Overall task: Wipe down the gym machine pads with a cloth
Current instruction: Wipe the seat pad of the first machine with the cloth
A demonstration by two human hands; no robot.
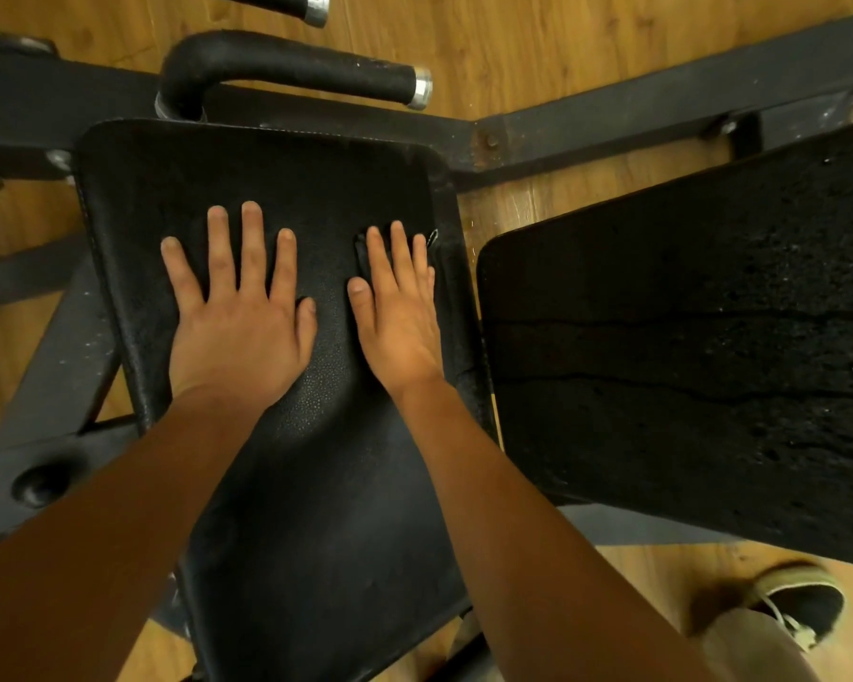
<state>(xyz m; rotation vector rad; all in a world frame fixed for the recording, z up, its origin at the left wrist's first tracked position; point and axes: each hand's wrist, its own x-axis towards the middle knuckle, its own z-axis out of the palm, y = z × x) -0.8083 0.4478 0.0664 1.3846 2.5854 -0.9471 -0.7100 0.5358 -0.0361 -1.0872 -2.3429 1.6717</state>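
Both hands lie flat on the pad (277, 484), a long black cushion with rounded corners and a fine pebbled, leathery skin that shows a dull sheen near the wrists. The left hand (240, 332) is spread wide, fingers straight and fanned, palm down on the bare upholstery. The right hand (400, 327) sits just beside it with fingers straight and close together, pressing down on the cloth (361, 255) – a dark, soft-looking rag almost the same colour as the pad, so its full outline is hard to tell. A fold of it shows past the index finger, and a small pale tag sticks out by the little finger, close to the pad's right edge. To the right, apart by a narrow gap, is the 2nd pad (685, 361), broader, tilted, its black surface rough, pitted and split by 2 long cracks running across it. Beyond the first pad a bent handle (291, 66) in grainy black foam ends in a shiny metal cap (420, 88). The frame (611, 115) is dark, scuffed square steel tube with bolts – it runs beneath and behind both cushions. Under everything is a warm brown wood-grain floor (538, 36), and a dark shoe (803, 603) with pale laces stands at the lower right.
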